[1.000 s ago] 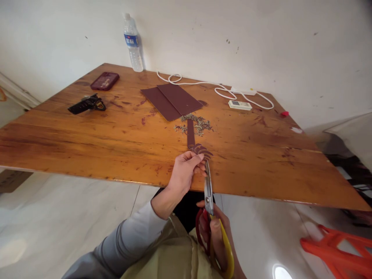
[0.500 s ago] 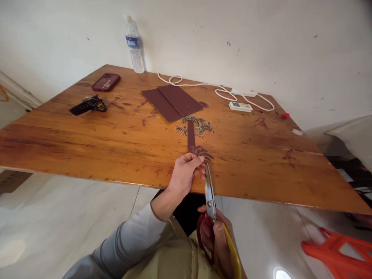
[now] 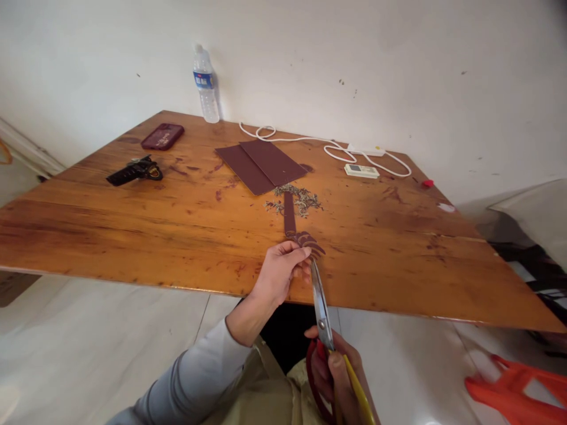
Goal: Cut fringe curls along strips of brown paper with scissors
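My left hand (image 3: 275,276) pinches a small maroon paper cut-out (image 3: 313,241) with curved, pointed fringes, just over the table's near edge. My right hand (image 3: 348,369) is wrapped round the handles, one red and one yellow, of a pair of scissors (image 3: 322,313). The narrow blades point away from me, tips beside the left fingertips at the lower side of the cut-out. Whether paper lies between the tips is hard to see. Beyond the left hand, a maroon paper strip (image 3: 289,213) lies among small curled scraps (image 3: 309,202).
Two maroon sheets (image 3: 274,162) overlap behind the scraps on the wooden table (image 3: 177,236). Farther left are a phone (image 3: 162,136), a black strapped object (image 3: 135,171) and a plastic bottle (image 3: 206,94). A white cable (image 3: 301,139) and a small white device (image 3: 361,171) lie right.
The view has tilted up slightly, so the table sits lower in the picture. Both hands keep nearly the same places, and the scissors have shifted a little against the cut-out.
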A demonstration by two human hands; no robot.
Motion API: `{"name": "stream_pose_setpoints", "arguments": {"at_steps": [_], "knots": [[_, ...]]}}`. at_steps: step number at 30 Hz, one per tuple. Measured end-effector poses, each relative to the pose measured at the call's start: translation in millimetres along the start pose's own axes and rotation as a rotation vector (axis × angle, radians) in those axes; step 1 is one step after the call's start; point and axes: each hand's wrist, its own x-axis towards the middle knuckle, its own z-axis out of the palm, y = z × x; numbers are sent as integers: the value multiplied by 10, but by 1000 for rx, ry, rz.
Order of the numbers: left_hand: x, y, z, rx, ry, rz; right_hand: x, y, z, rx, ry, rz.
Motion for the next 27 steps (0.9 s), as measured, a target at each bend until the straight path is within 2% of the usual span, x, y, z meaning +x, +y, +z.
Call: {"name": "stream_pose_setpoints", "arguments": {"at_steps": [3, 6, 13, 20, 27], "knots": [[14, 21, -6, 10, -9, -11, -34, -66, 27, 57, 37, 83], [22, 48, 0, 31, -9, -40, -48, -105, 21, 39, 47, 105], [31, 84, 28, 27, 14, -80, 36, -2, -155, -41, -102, -15], [44, 67, 24, 37, -3, -99, 51, 110, -283, -117, -78, -56], [62, 31, -9, 49, -39, -95, 100, 1, -414, -136, -150, -45]]}}
